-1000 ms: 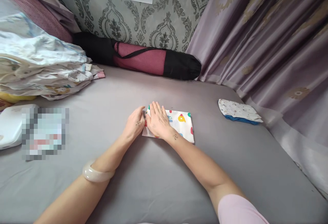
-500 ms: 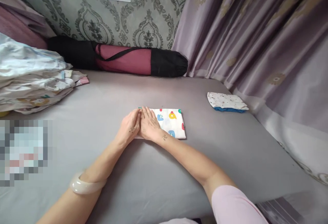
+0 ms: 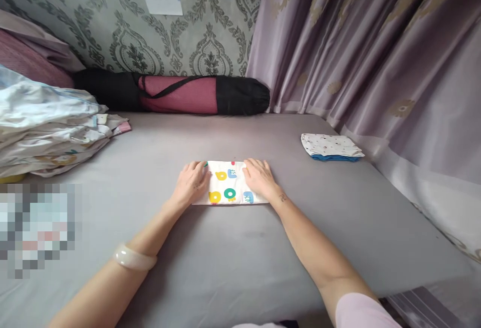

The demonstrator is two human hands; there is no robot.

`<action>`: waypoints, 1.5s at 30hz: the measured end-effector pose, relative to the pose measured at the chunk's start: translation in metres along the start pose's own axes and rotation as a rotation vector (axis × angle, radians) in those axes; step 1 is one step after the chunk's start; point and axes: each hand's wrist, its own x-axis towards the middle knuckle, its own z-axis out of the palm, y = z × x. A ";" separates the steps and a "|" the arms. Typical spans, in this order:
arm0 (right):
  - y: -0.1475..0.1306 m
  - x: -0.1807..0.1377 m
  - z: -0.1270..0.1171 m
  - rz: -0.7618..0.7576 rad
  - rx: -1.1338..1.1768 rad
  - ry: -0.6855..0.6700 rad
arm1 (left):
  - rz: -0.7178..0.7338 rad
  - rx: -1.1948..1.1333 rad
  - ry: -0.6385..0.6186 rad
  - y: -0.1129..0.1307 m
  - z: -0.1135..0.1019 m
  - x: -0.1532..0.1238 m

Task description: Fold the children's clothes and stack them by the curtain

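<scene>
A small folded white cloth (image 3: 227, 185) with coloured shapes lies flat on the grey bed sheet (image 3: 233, 258) in the middle. My left hand (image 3: 191, 184) rests on its left end, fingers stretched out flat. On the cloth's right end my right hand (image 3: 259, 179) lies palm down, fingers likewise flat and apart. Neither hand grips anything. A pale bangle (image 3: 133, 258) sits on my left wrist.
A stack of folded light fabrics (image 3: 45, 130) lies at the left. A rolled mat in a black and pink bag (image 3: 180, 93) lies along the wall. A second folded white and blue cloth (image 3: 330, 146) sits at the right near the purple curtain (image 3: 376, 57).
My right hand slid from the cloth's left end to its right end, so the hands are now apart. The cloth shows a different patterned face and looks narrower.
</scene>
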 end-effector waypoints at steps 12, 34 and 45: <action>0.027 0.013 -0.007 0.116 0.060 0.028 | -0.268 -0.124 -0.239 0.012 -0.020 0.044; 0.035 0.006 -0.062 0.055 0.878 0.030 | -0.356 -1.135 -0.121 0.015 -0.073 0.037; 0.038 -0.008 -0.079 -0.261 0.680 -0.053 | 0.034 -0.648 -0.205 0.015 -0.100 0.028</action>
